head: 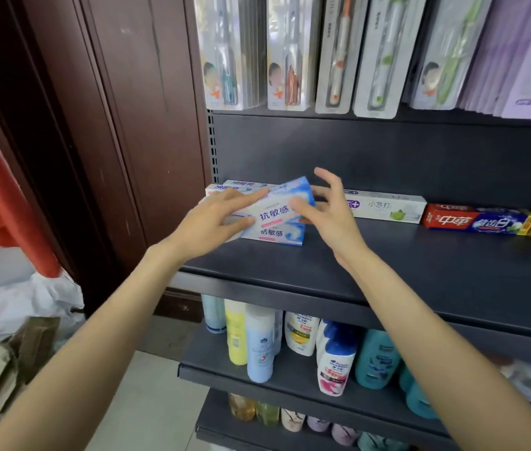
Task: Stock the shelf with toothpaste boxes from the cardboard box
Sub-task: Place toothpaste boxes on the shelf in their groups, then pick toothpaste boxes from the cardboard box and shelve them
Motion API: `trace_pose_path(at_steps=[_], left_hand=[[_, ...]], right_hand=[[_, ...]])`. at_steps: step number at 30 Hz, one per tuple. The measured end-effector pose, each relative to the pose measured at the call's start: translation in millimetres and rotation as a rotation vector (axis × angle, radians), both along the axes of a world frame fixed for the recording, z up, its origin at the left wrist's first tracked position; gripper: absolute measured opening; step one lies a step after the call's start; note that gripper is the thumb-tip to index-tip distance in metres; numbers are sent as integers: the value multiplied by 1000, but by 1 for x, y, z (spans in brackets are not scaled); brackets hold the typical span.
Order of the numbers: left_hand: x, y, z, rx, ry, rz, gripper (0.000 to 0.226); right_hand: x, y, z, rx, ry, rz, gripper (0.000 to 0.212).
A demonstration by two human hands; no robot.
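left hand [222, 213] holding toothpaste box [285, 203], dark shelf [420, 271]

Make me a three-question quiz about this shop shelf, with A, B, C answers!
1. Where is the red toothpaste box?
A. right of the white box
B. bottom shelf
C. on the floor

2. What colour is the shelf?
A. yellow
B. dark grey
C. pink

3. What is the left hand doing?
A. hanging idle
B. holding a bottle
C. holding a blue-and-white box

Answers:
1 A, it lies right of the white box.
2 B, the bare board is dark grey.
3 C, its fingers lie on the blue-and-white box; the right hand is open beside it.
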State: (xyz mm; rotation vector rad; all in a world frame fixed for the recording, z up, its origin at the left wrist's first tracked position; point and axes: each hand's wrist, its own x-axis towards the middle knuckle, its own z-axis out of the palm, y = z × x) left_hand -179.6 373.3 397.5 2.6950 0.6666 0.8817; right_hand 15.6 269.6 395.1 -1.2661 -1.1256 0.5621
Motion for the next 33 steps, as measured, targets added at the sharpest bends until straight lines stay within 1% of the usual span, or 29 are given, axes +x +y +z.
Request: trace_pose_path(at_steps=[1, 2, 4, 5, 6, 7, 9, 10, 11, 12, 14, 16, 17, 18, 20, 23, 25, 26, 28, 29, 31, 33], left_hand=[[-1, 7, 0, 40, 113, -6, 51], [-1, 13, -1, 46, 200, -33, 49], [-1, 22, -7, 88, 289, -92, 49], [0, 27, -13, 156, 312, -87, 50], [2, 32, -19, 268, 321, -43, 48], [4, 35, -23, 374, 330, 39, 47], [8, 38, -31, 479, 302, 162, 52], [10, 36, -34, 492, 250, 179, 54], [13, 32, -37, 474, 188, 176, 50], [16, 24, -40, 450, 113, 160, 42], [24, -3, -45, 394, -49, 111, 29], [37, -43, -51, 314, -177, 36, 27], [44, -66, -53, 274, -221, -9, 26], [51, -87, -58, 238, -250, -53, 26], [67, -125, -70, 188, -280, -131, 28], [94, -172, -100, 185, -250, -254, 28], [113, -202, -130, 172, -187, -358, 26], [123, -216, -149, 137, -144, -401, 26], [140, -243, -189, 10, 9, -434, 27], [149, -257, -211, -77, 122, -424, 29], [165, -280, -256, -264, 360, -371, 33], [181, -299, -296, -405, 541, -308, 39]], right_hand=[[4, 0, -5, -50, -109, -42, 53], [7, 1, -11, -115, -265, -84, 49], [8, 5, -26, -225, -671, -193, 35], [7, 8, -32, -241, -843, -250, 30], [6, 10, -37, -236, -964, -296, 28], [5, 12, -40, -224, -1034, -329, 27], [5, 13, -43, -221, -1073, -349, 29], [6, 12, -44, -223, -1080, -347, 30], [7, 9, -44, -219, -1082, -342, 31], [8, 4, -45, -189, -1077, -336, 30], [12, -18, -47, -35, -1084, -347, 25], [17, -53, -55, 157, -1114, -407, 21], [20, -75, -61, 211, -1116, -432, 20], [23, -97, -70, 236, -1109, -450, 19], [30, -143, -89, 213, -1080, -454, 17], [41, -208, -127, 68, -1059, -413, 18], [51, -248, -159, -110, -1049, -350, 20], [58, -268, -177, -237, -1039, -322, 22], [75, -307, -217, -515, -1020, -298, 26], [86, -327, -239, -652, -982, -273, 26], [108, -364, -279, -899, -884, -149, 26], [130, -396, -312, -1097, -937, -4, 32]])
